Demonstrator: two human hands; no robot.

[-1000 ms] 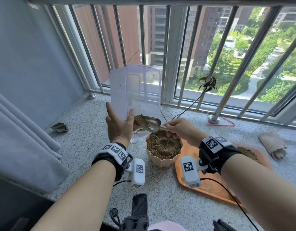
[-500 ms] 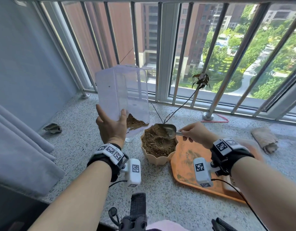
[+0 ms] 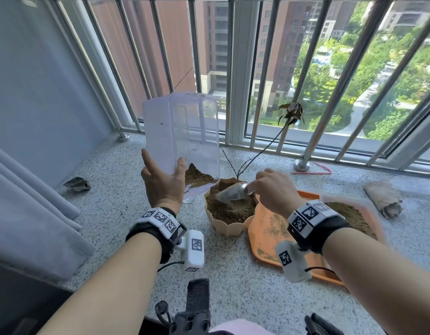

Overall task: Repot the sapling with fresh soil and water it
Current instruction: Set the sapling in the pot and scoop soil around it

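Note:
A beige scalloped pot (image 3: 227, 227) full of brown soil stands on the speckled ledge, with a thin dark sapling (image 3: 269, 146) rising from its back and leaning right toward the bars. My left hand (image 3: 162, 183) holds a clear plastic box (image 3: 182, 131) tilted up, a little soil lying in its lower corner just left of the pot. My right hand (image 3: 273, 188) grips the handle of a small metal scoop (image 3: 232, 192), whose bowl is turned face down over the soil in the pot.
An orange tray (image 3: 269, 228) with soil on it lies right of the pot, touching it. A crumpled cloth (image 3: 383, 198) sits far right, a dry leaf (image 3: 76, 184) far left, a pink straw (image 3: 313, 170) by the railing post. A grey curtain (image 3: 27, 213) hangs at left.
The scoop left the box mouth loaded with soil, moved right and down over the pot, and has turned over onto the soil. The box has stayed raised in my left hand.

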